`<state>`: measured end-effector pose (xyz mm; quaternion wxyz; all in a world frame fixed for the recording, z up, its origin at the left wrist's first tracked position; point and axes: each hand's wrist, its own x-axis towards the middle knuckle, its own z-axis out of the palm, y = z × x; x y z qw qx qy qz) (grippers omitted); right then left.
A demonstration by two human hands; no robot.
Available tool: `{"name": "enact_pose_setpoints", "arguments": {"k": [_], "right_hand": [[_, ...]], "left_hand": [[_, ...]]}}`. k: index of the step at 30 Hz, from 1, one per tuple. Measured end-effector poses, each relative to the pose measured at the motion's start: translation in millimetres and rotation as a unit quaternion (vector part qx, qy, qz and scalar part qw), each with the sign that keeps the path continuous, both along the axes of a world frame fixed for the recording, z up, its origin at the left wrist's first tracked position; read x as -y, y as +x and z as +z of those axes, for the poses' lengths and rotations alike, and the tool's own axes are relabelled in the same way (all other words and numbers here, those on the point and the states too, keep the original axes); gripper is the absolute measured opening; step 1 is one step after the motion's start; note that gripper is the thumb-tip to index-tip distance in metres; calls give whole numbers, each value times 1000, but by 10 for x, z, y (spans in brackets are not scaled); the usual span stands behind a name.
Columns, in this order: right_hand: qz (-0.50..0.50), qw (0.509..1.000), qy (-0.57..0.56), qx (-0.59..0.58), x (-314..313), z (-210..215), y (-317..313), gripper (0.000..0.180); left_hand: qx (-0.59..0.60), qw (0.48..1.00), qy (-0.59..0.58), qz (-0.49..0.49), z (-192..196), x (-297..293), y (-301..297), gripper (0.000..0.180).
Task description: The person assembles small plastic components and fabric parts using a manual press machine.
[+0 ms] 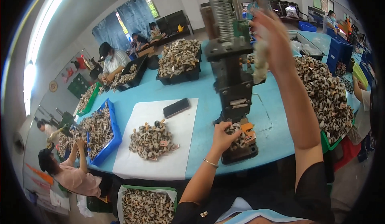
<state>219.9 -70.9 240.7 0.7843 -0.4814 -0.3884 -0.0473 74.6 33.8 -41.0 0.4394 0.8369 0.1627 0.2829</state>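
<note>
A dark metal hand press with a tall coil spring stands in front of me on the blue table. At its base, my left hand is closed on a small mottled grey-and-brown fluffy piece. An orange tag sticks out beside that piece, under the press head. My right hand is raised high beside the spring, close to a pale wrapped lever. Motion smears its fingers, so whether it grips the lever cannot be made out.
A heap of similar fluffy pieces lies on a white sheet with a black phone. Piled trays surround me: blue, black, green, and a lined one below the table edge. Several people work around the table.
</note>
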Motion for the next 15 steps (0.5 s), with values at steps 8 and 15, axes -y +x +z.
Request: {"name": "enact_pose_setpoints", "arguments": {"k": [8,15], "right_hand": [[-42,998,2,-37,174,-1032,359,24],[199,897,-290,-268,181,-2619,-442,23]], "left_hand": [[29,996,-28,75,26,-100,-408,37],[-115,985,-121,32,-93,-169,-400,35]]}}
